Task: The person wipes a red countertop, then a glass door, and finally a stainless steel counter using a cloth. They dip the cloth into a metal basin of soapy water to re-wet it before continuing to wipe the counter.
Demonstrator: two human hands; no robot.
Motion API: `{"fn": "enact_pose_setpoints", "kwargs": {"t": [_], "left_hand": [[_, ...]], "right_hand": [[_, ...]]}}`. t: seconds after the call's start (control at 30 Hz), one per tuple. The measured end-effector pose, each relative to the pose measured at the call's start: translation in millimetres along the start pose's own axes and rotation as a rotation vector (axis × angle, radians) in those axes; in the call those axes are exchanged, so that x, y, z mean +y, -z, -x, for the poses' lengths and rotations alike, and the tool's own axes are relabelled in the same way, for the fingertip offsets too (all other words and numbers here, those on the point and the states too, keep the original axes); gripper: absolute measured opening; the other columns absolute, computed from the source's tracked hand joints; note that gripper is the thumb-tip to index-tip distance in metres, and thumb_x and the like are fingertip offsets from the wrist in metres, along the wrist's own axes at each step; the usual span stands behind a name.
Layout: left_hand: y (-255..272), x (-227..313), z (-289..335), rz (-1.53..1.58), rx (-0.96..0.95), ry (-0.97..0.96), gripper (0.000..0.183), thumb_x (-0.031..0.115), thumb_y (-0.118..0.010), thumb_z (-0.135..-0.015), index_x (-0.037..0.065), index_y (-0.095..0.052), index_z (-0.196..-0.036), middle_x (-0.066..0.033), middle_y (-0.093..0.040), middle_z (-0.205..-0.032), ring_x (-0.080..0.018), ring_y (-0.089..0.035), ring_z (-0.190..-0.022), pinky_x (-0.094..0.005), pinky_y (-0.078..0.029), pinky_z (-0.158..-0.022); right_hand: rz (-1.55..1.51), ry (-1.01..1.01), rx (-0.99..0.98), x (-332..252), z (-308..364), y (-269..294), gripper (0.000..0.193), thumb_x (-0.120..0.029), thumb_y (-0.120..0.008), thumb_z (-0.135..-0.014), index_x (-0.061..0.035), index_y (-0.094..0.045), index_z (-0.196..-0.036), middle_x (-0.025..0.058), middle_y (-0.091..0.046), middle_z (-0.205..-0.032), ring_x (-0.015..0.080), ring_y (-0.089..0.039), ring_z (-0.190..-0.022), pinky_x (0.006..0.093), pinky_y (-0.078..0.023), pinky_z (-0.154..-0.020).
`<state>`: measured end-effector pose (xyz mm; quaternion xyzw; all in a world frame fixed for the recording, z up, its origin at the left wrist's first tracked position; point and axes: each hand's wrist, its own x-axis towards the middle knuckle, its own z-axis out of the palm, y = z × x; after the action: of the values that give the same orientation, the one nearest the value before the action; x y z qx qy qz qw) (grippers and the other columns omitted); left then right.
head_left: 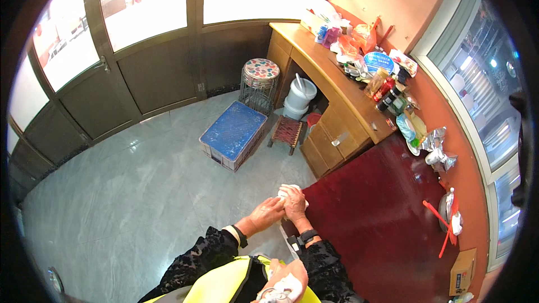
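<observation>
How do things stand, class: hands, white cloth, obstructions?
Right hand on white cloth; left hand close alongside. Cloth at edge of red table. Red strips apart, wallside.

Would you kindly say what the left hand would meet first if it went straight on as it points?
The left hand would probably meet the right hand beside its fingertips, though depth is unclear.

The single view looks from the wearer's head, forward and steeply down, upright, through a wide fisheye whose dark round rim cuts off the corners and bows the door at upper left and the window at right. Nearest is the vest, at the lower edge. The left hand and right hand show close below centre, at the far left corner of the table. Past its far edge, the desk stands farther off.
</observation>
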<state>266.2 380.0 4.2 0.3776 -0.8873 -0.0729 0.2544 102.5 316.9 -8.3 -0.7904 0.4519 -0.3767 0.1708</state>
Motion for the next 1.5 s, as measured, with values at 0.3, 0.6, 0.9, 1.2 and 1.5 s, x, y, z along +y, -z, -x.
{"fn": "enact_pose_setpoints", "kwargs": {"t": [0.3,0.6,0.9,1.2,1.5], "left_hand": [[7,-56,29,0.056,0.104,0.156,0.022,0.009,-0.062,-0.079,0.007,-0.065,-0.101,-0.0121,-0.062,-0.112,-0.0326,-0.061,-0.107,-0.0413,-0.053,-0.089],[19,-133,74,0.144,-0.202,0.626,0.038,-0.002,-0.061,-0.073,0.014,-0.067,-0.107,-0.0121,-0.066,-0.111,-0.0385,-0.064,-0.102,-0.047,-0.055,-0.082],[29,-202,97,0.199,-0.176,0.737,0.039,-0.007,-0.061,-0.073,0.013,-0.072,-0.105,-0.0128,-0.071,-0.105,-0.0364,-0.067,-0.095,-0.0441,-0.055,-0.079],[27,-296,114,0.261,-0.35,0.627,0.032,-0.004,-0.061,-0.074,0.015,-0.076,-0.096,-0.0133,-0.072,-0.093,-0.0359,-0.07,-0.088,-0.0433,-0.056,-0.077],[44,-425,101,0.146,-0.524,0.579,0.028,0.003,-0.063,-0.075,0.017,-0.077,-0.094,-0.0139,-0.073,-0.091,-0.0358,-0.07,-0.087,-0.0455,-0.056,-0.075]], "right_hand": [[0.159,-0.024,-0.042,-7,-2,-1,0.022,-0.007,-0.058,-0.087,-0.0104,-0.071,-0.105,0.0063,-0.07,-0.114,0.0291,-0.06,-0.109,0.0423,-0.046,-0.096],[0.137,0.037,-0.167,4,-25,-3,0.02,-0.012,-0.057,-0.092,-0.0099,-0.07,-0.106,0.0023,-0.071,-0.111,0.0229,-0.064,-0.099,0.0381,-0.051,-0.084],[-1.521,-0.607,0.473,47,-121,45,0.023,-0.018,-0.053,-0.103,-0.0029,-0.064,-0.116,0.0071,-0.068,-0.104,0.0139,-0.066,-0.081,0.0251,-0.055,-0.063],[0.084,-0.417,0.448,122,-71,106,0.008,-0.012,-0.064,-0.091,-0.0062,-0.068,-0.096,0.0058,-0.065,-0.099,0.0144,-0.06,-0.071,0.0297,-0.049,-0.062],[0.314,-0.453,0.477,50,-62,33,0.029,0.011,-0.054,-0.069,-0.0073,-0.067,-0.088,0.0091,-0.068,-0.098,0.0292,-0.065,-0.091,0.0377,-0.053,-0.075]]}}
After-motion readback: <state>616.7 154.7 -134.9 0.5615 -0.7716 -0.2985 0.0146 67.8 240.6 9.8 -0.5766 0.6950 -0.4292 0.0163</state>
